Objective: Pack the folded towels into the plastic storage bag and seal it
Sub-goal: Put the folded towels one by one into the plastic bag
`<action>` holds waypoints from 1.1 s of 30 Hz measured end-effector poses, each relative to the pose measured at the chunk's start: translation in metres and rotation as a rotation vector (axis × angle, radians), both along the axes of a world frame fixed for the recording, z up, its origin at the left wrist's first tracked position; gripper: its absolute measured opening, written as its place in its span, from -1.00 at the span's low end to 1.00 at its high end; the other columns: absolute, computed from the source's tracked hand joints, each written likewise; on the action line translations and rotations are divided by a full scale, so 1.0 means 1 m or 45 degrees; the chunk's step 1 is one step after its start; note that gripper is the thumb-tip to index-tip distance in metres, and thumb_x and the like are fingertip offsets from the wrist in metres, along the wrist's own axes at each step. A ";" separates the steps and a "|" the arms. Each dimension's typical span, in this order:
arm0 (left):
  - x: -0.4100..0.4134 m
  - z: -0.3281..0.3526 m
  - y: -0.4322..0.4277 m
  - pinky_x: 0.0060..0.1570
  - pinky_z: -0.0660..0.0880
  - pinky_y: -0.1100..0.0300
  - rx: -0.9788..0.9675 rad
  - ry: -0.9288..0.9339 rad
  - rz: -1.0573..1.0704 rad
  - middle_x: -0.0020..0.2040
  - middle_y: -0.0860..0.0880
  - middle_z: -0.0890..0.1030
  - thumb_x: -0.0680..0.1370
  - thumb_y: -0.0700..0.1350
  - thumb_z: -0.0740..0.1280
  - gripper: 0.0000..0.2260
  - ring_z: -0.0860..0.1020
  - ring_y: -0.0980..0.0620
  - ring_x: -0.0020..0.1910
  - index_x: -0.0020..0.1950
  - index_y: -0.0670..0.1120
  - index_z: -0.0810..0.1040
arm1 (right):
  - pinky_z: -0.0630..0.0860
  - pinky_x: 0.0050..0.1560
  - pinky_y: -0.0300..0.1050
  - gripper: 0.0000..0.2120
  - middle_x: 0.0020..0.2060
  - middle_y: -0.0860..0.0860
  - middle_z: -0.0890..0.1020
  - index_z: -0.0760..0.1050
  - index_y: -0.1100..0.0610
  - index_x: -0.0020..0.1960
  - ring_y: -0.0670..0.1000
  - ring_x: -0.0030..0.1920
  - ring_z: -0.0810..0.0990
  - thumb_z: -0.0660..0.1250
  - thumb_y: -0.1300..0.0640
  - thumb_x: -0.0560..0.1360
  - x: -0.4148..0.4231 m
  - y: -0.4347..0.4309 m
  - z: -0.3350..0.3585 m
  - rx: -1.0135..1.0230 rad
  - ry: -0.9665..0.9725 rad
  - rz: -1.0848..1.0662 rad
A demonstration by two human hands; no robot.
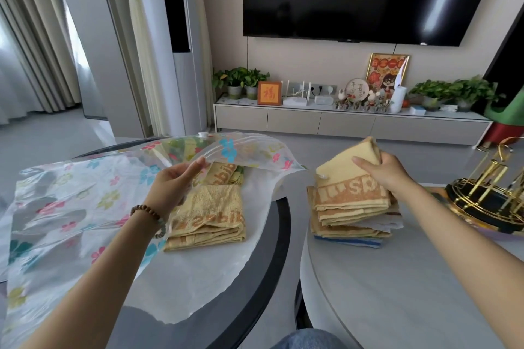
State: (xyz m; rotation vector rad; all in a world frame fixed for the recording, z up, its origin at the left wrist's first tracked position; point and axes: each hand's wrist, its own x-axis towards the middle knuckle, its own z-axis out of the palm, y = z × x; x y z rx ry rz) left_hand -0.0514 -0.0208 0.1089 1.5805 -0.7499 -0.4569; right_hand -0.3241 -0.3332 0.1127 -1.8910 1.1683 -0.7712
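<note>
The left hand (pixel 173 187) pinches the upper flap of the storage bag (pixel 71 195), lifting it so the mouth gapes (two folded towels (pixel 209 215) lie inside). Right of the bag, the right hand (pixel 385 173) grips a yellow towel (pixel 348 161) above the stack (pixel 354 224), likely next in.

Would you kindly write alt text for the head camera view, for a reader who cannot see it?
A person's left hand holds open the upper flap of a flowered plastic storage bag, where folded yellow towels already lie, while the right hand grips a folded yellow towel, tilted up off a stack on the neighbouring round table.
</note>
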 end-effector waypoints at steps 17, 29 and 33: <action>0.015 0.036 0.023 -0.65 0.15 0.39 -0.058 -0.093 0.014 -0.66 0.14 0.25 0.51 0.12 0.27 -0.80 0.15 0.18 -0.65 -0.09 0.10 0.66 | 0.64 -0.09 -0.13 -0.72 -0.04 0.10 0.71 0.56 0.15 0.11 0.04 -0.12 0.70 0.42 0.04 0.46 0.159 0.177 -0.014 0.854 -0.256 0.842; 0.010 0.020 0.009 -0.64 0.14 0.39 -0.118 -0.037 -0.085 -0.66 0.14 0.24 0.50 0.11 0.27 -0.75 0.13 0.19 -0.64 -0.02 0.03 0.66 | 0.37 0.38 -0.01 -0.58 0.30 0.15 0.52 0.37 0.22 0.36 0.13 0.31 0.50 0.33 0.16 0.54 0.171 0.144 -0.052 0.986 -0.118 0.701; 0.004 0.015 0.003 -0.59 0.19 0.41 -0.058 -0.302 -0.074 -0.61 0.13 0.23 0.41 0.16 0.32 -0.74 0.17 0.18 -0.62 -0.19 0.02 0.67 | 0.55 0.19 -0.10 -0.60 0.20 0.13 0.63 0.49 0.18 0.27 0.12 0.19 0.61 0.37 0.12 0.45 0.090 0.101 -0.023 0.920 -0.121 0.828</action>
